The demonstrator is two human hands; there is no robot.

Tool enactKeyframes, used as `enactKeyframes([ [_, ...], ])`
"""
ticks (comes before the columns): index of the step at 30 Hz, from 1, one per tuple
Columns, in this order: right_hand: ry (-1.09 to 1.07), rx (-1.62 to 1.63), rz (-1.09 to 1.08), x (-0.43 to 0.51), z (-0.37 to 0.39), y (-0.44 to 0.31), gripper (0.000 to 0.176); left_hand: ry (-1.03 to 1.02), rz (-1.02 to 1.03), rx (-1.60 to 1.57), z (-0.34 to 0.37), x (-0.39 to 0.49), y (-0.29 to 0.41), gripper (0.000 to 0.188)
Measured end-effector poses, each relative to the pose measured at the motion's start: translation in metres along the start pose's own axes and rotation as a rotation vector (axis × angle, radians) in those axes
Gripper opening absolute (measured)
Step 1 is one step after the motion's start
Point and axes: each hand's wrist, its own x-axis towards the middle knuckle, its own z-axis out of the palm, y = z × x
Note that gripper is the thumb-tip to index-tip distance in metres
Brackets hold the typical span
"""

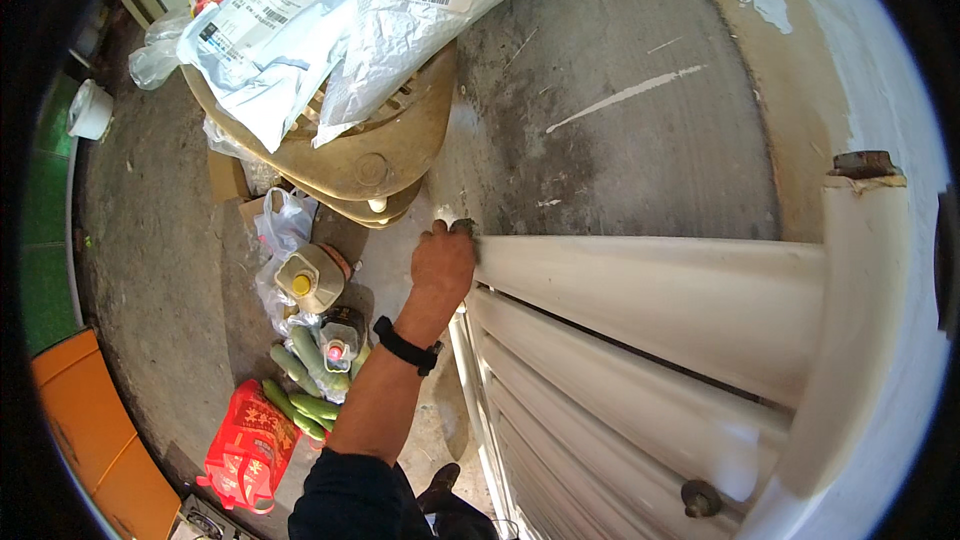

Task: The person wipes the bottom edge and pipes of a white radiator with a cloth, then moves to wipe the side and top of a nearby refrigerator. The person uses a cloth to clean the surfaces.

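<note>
My left hand, with a black band on its wrist, is closed at the far left end of the top slat of a white slatted panel. A dark, rough pad or cloth shows at its fingertips, pressed against the slat's end. The fingers partly hide it. My right hand is out of view. The panel stands against the wall, with a thick white post at its right side and a rusty metal knob low on it.
Silvery mailing bags lie on stacked brown plastic stools at the upper left. On the floor stand a yellow-capped jug, a dark bottle, green cucumber-like vegetables and a red bag. A white bucket is farther left.
</note>
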Motion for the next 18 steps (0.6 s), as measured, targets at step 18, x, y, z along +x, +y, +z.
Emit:
enactKeyframes([
  [18, -0.266, 0.16, 0.585, 0.007, -0.018, -0.026, 0.043, 0.031, 0.207, -0.672, 0.01, -0.077, -0.018, 0.03],
])
